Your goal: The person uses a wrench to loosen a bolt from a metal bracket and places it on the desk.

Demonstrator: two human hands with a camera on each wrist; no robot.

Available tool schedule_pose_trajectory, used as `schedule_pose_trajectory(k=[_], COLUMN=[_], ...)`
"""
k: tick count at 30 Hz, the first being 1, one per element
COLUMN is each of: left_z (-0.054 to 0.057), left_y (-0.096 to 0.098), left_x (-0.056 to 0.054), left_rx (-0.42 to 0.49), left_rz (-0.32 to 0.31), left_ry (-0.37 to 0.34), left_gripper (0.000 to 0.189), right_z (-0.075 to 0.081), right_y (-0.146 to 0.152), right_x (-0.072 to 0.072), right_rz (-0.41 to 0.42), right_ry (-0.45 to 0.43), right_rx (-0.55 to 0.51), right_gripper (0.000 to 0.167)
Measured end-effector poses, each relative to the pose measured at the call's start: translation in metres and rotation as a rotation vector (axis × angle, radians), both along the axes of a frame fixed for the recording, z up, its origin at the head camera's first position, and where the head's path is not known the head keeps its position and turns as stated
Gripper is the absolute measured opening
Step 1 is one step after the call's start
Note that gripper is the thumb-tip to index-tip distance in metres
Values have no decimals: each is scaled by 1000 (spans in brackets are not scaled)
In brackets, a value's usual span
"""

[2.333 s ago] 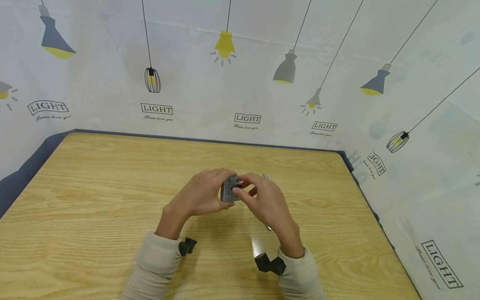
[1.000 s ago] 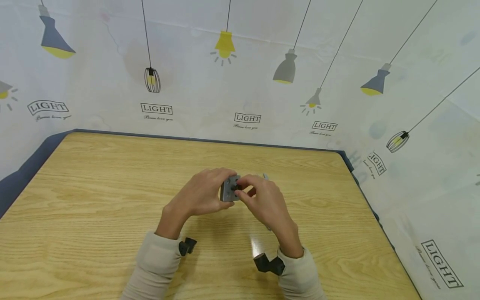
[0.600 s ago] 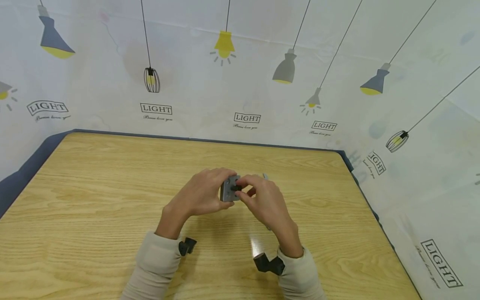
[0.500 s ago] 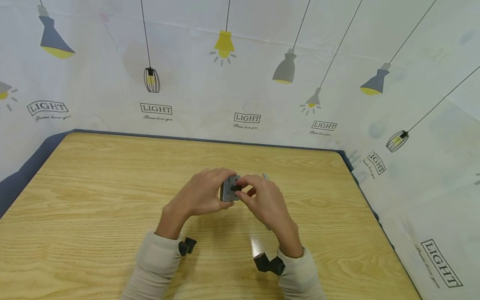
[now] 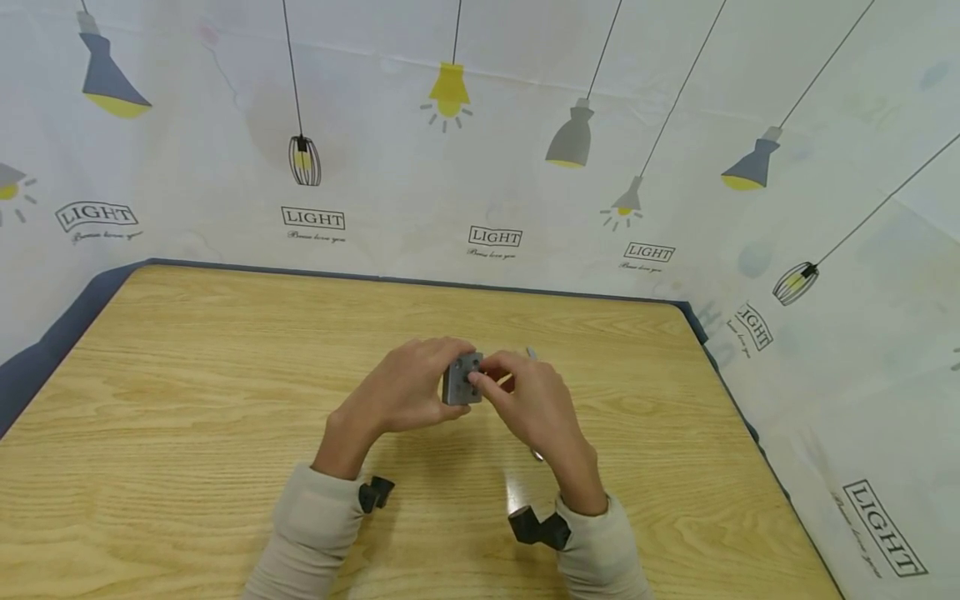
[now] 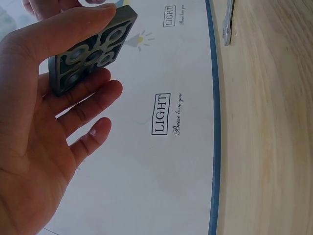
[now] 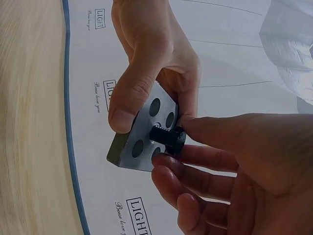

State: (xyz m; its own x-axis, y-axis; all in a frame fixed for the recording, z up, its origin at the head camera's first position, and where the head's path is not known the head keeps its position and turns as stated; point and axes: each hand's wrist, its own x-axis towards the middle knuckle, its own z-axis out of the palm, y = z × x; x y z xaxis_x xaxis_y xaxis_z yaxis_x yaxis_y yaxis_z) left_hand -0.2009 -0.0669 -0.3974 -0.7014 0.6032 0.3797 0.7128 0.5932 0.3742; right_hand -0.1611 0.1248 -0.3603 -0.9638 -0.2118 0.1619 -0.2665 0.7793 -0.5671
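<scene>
My left hand (image 5: 405, 383) grips a small grey block (image 5: 461, 380) by its edges, above the table. In the right wrist view, the block's flat face has several round holes, and a black bolt (image 7: 168, 138) with a threaded shank stands in the middle one. The thumb and fingertips of my right hand (image 7: 220, 166) pinch the bolt's head, and part of the shank shows outside the block. The left wrist view shows the block's other face (image 6: 93, 56), with ring-like hollows. In the head view, my right thumb mostly covers the bolt.
A slim silver tool (image 6: 227, 27) lies on the wooden table (image 5: 225, 358); in the head view my right hand hides its middle. A white wall sheet (image 5: 375, 167) printed with lamps stands behind the table. Black cameras (image 5: 538, 527) sit on both wrists.
My right thumb and fingers have shifted around the bolt's head, and the thumb now covers the bolt that showed half a second ago. The left hand and block have barely moved.
</scene>
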Motion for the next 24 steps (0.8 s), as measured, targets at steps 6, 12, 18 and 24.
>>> schedule_pose_trajectory(k=[6, 12, 18, 24], left_z=[-1, -1, 0, -1], left_y=[0, 0, -1, -1], left_x=[-1, 0, 0, 0], left_rx=[-5, -5, -6, -7], left_rz=[4, 6, 3, 2], left_ry=[2, -8, -10, -15], left_gripper=[68, 68, 68, 68], right_z=[-2, -2, -1, -1], right_y=[0, 0, 0, 0], right_x=[-1, -2, -1, 0], right_rz=[6, 27, 37, 48], right_ry=[0, 16, 20, 35], right_rx=[7, 16, 18, 23], right_gripper=[22, 21, 20, 21])
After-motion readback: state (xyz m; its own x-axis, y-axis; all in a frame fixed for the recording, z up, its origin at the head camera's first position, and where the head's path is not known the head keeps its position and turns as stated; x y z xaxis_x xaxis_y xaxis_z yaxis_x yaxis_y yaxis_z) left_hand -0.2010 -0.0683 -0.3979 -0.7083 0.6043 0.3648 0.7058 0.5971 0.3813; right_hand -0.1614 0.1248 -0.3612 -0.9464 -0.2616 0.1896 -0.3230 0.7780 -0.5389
